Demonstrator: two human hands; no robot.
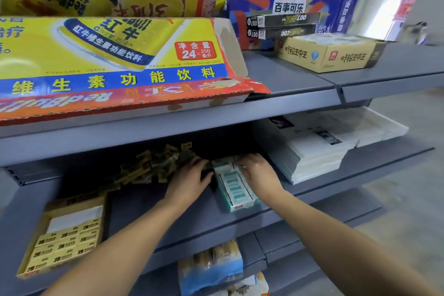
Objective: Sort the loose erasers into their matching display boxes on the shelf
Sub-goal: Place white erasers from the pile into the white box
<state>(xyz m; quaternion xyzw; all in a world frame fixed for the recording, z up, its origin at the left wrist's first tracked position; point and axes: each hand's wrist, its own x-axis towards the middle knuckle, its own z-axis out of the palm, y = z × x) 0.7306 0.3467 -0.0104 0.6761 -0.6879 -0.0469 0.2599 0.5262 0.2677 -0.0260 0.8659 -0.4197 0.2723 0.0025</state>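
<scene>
A pile of loose erasers (153, 166) in yellow and green wrappers lies deep on the middle shelf. Right of it stands a green and white display box (236, 190) holding rows of green-labelled erasers. A yellow display box (64, 235) with yellow erasers sits at the shelf's front left. My left hand (192, 175) rests at the pile's right edge, fingers curled into the erasers; what it holds is hidden. My right hand (258, 170) lies on the far end of the green box, fingertips pressing on the erasers there.
The grey shelf (168, 204) above carries a big yellow drink carton (115, 60) that overhangs and shades the pile. A stack of white booklets (319, 151) lies right of the green box. Snack bags (211, 267) fill the shelf below.
</scene>
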